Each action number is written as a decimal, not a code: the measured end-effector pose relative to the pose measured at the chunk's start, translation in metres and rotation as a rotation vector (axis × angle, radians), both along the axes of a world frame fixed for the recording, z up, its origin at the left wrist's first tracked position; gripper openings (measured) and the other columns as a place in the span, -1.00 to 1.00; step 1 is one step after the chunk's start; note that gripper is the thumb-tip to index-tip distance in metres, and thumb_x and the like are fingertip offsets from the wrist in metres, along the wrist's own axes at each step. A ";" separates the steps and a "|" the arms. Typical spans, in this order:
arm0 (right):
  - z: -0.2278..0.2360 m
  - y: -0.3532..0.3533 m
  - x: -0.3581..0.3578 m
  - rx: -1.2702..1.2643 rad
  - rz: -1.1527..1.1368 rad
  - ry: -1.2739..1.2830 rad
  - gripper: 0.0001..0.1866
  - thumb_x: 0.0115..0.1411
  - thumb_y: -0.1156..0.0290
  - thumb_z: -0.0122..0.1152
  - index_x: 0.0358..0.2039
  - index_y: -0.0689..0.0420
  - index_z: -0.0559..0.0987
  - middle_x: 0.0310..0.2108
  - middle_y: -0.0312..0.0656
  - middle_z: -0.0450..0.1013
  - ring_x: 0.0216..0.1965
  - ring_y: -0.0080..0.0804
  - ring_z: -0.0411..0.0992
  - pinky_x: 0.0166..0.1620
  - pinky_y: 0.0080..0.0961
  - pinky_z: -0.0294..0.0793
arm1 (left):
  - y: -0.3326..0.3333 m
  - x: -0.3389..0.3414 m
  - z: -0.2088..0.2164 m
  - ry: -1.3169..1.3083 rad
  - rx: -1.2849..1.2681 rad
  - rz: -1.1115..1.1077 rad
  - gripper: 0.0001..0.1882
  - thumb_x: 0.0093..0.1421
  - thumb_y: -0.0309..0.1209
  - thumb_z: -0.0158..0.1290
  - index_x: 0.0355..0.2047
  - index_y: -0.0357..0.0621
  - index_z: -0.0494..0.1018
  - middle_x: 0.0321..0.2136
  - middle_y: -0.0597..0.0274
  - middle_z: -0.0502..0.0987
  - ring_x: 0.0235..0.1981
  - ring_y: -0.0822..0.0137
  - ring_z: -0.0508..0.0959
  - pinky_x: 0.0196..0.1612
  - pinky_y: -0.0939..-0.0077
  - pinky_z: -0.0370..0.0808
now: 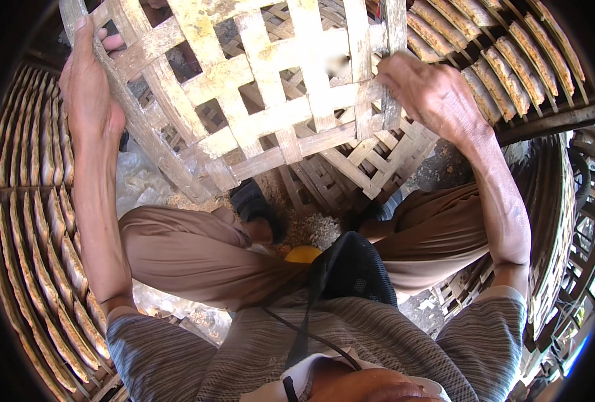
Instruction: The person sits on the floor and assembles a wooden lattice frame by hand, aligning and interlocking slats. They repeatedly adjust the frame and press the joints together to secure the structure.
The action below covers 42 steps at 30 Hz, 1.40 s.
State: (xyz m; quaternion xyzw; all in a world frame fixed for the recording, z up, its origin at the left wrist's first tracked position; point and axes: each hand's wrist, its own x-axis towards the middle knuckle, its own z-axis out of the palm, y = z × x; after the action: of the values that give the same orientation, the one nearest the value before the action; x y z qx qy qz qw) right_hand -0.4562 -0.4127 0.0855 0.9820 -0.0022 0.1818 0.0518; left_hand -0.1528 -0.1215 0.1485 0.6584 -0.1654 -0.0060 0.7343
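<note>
A woven bamboo tray (317,80) with wide slats and square gaps is raised, tilted, in front of me. My left hand (91,97) is wrapped round its left rim, thumb on the near side and fingertips showing behind. At the right rim, my right hand (436,94) is closed, its bent fingers against the wooden edge strip. Whether those fingers also pinch something small cannot be made out. Below the raised tray, more woven bamboo trays (384,157) lean near the floor between my feet.
Racks with rows of pale, brown-edged slabs (33,261) stand close on my left, and similar slabs (511,70) fill the upper right. Clear plastic sheeting (140,177) lies by my left knee. Between my legs is a yellow rounded object (303,254). Stacked woven panels (545,201) rise at right.
</note>
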 end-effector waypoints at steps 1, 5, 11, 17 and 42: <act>0.004 -0.004 0.000 0.001 -0.044 -0.029 -0.87 0.41 0.40 0.25 -0.20 0.19 0.59 -0.53 -0.09 0.51 -0.56 -0.11 0.58 -0.49 -0.23 0.56 | 0.000 0.004 -0.001 0.001 -0.009 0.008 -0.60 0.52 -0.07 0.06 -0.05 -0.22 0.49 -0.26 0.18 0.57 -0.20 0.35 0.58 -0.07 0.40 0.60; 0.016 -0.025 -0.007 -0.110 -0.164 -0.130 -0.66 0.52 0.22 0.15 -0.31 0.22 0.63 -0.70 -0.06 0.47 -0.64 -0.15 0.58 -0.55 -0.25 0.54 | 0.004 0.014 -0.002 -0.059 -0.049 0.017 -0.57 0.50 -0.05 0.08 -0.11 -0.25 0.50 -0.30 0.12 0.59 -0.26 0.31 0.63 -0.07 0.34 0.64; 0.004 -0.011 -0.007 0.381 -0.316 0.098 -0.53 0.40 0.04 0.33 -0.05 0.28 0.67 -0.39 0.06 0.68 -0.49 -0.17 0.68 -0.40 -0.27 0.69 | 0.006 0.020 -0.005 -0.091 -0.038 -0.014 -0.58 0.51 -0.05 0.07 -0.10 -0.25 0.50 -0.30 0.13 0.59 -0.26 0.33 0.62 -0.08 0.34 0.63; -0.032 -0.011 0.006 0.790 -0.195 0.285 -0.48 0.35 0.13 0.41 0.09 0.31 0.59 -0.21 -0.01 0.68 -0.18 -0.35 0.66 -0.14 -0.36 0.69 | -0.003 0.008 -0.005 -0.041 -0.043 0.001 -0.60 0.52 -0.06 0.06 -0.06 -0.22 0.50 -0.27 0.19 0.57 -0.21 0.35 0.58 -0.04 0.33 0.60; -0.019 0.042 -0.011 0.343 0.033 0.012 -0.78 0.25 0.26 0.47 -0.14 0.05 0.71 -0.48 -0.18 0.58 -0.52 -0.19 0.57 -0.40 -0.23 0.59 | -0.046 -0.010 0.002 -0.065 -0.093 -0.132 -0.57 0.58 -0.13 -0.11 -0.27 -0.26 0.44 -0.35 0.02 0.54 -0.45 0.24 0.61 -0.43 0.41 0.67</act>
State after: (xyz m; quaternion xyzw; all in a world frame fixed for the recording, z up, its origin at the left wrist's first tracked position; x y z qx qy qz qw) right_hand -0.4669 -0.3708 0.0662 0.9774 -0.0169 0.1734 -0.1195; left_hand -0.1626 -0.1676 0.1506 0.6110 -0.2324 -0.0254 0.7563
